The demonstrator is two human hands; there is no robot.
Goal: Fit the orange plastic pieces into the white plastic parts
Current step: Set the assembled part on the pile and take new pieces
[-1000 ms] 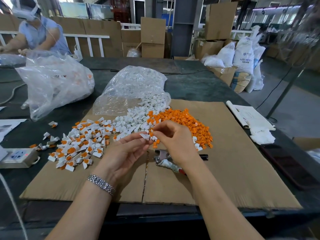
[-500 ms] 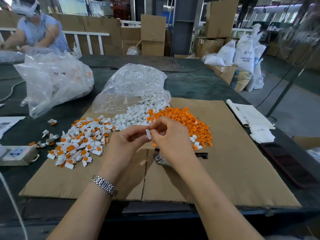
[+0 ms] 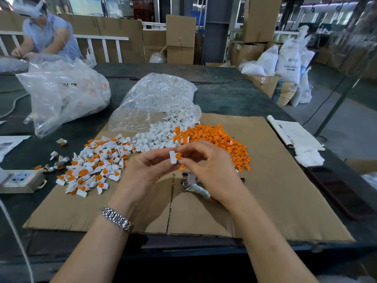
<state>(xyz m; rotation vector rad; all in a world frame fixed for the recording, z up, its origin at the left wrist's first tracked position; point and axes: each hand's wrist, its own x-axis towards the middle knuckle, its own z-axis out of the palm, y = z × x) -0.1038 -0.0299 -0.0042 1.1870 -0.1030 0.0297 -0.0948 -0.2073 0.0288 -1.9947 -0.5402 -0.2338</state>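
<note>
My left hand [image 3: 146,170] pinches a small white plastic part [image 3: 173,157] above the cardboard sheet [image 3: 275,201]. My right hand [image 3: 206,166] pinches an orange piece [image 3: 178,156] against that white part. Behind my hands lie a heap of loose orange pieces [image 3: 220,139] and a spill of white parts [image 3: 155,137] from a clear bag [image 3: 155,99]. To the left is a pile of white parts with orange pieces fitted in them [image 3: 95,162].
Pliers [image 3: 193,185] lie on the cardboard under my right hand. A power strip [image 3: 20,179] sits at the left edge, a big plastic bag [image 3: 61,92] behind it. Papers [image 3: 293,133], a white cloth [image 3: 309,157] and a dark phone [image 3: 338,190] lie right. Another person [image 3: 47,35] works far left.
Both hands rose a little from the heap and came together. The orange piece now sits against the white part, which a second ago my left fingers held alone.
</note>
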